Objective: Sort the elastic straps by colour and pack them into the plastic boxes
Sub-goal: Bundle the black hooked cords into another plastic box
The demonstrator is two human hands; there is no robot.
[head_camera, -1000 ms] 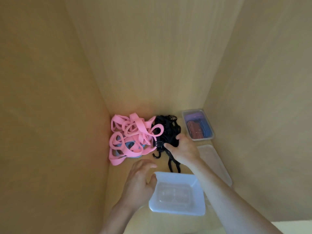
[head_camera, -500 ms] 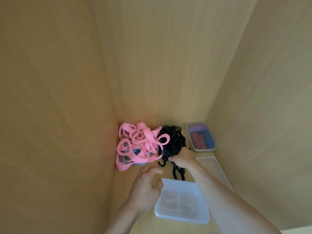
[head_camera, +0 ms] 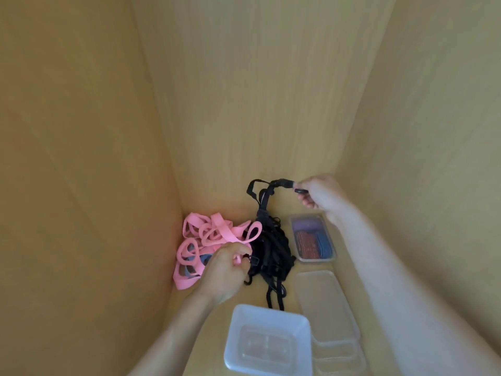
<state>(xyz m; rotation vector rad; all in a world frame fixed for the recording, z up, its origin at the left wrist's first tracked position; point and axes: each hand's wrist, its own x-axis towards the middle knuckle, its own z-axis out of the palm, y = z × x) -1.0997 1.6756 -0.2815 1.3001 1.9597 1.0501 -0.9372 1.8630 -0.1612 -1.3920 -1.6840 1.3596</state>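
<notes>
A tangle of pink straps lies in the back left corner of a wooden compartment, with a heap of black straps right beside it. My right hand pinches the end of one black strap and holds it lifted above the heap. My left hand grips strands at the seam between the pink and black piles. An open white plastic box stands empty in front.
A closed clear box with red, blue and purple straps sits at the back right. A clear lid lies flat beside the white box. Wooden walls close in on the left, back and right.
My right hand rose from the black heap, pulling one black strap up and to the right. My left hand moved forward from the white box onto the piles.
</notes>
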